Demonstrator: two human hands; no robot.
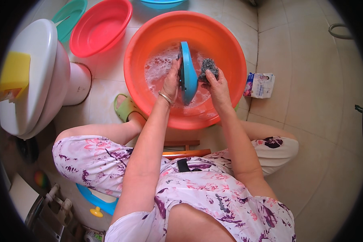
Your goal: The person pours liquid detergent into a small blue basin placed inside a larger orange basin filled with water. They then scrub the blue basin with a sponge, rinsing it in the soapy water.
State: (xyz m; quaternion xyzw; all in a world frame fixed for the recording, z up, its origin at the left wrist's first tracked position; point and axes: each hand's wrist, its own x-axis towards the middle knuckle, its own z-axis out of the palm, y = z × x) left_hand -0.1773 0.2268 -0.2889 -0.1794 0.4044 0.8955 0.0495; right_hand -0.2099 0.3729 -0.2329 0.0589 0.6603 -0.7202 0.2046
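A large orange plastic basin stands on the floor before me, with sudsy water in its bottom. Over the water my left hand grips a blue plastic shell-like part by its dark side. That part is held on edge; its exact kind is unclear, and its dark face is mostly turned away. My right hand pinches a grey steel wool scourer just to the right of the blue part, with a small gap between them.
A white toilet with a yellow container on its lid stands left. Behind are a red basin, a green basin and a blue basin. A printed packet leans by the right wall. A wooden stool is beneath me.
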